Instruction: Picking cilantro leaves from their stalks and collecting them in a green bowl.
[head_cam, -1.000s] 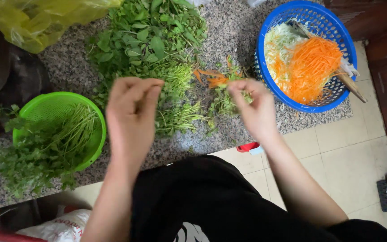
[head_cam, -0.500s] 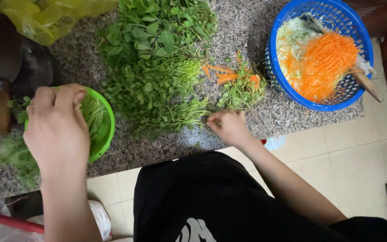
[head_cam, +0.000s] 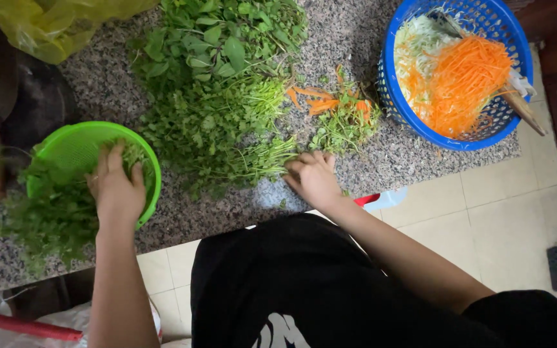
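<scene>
— Left hand lies palm down in the green colander, fingers spread over the picked herbs; is it gripping anything?

— Not that I can tell. It looks flat and open on the leaves, pressing rather than pinching. That colander is heaped, and the herbs already spill over its near rim toward the edge of the granite counter.

— So a push could tip it?

— I judge so. It sits close to the counter's edge, and a heavy press on the near side might rock it or shove sprigs off onto the tiled floor.

— And the right hand?

— Curled, fingertips drawn together at the stem ends of the loose herb pile. Whether it holds a sprig I cannot tell; the fingers hide it.

— Any risk there?

— The stems are tangled, so a pull may drag neighbouring sprigs along and over the edge. Carrot peelings lie just beside the pile and could get mixed in. The blue basket of shredded carrot and cabbage stands well apart, so it seems safe
</scene>
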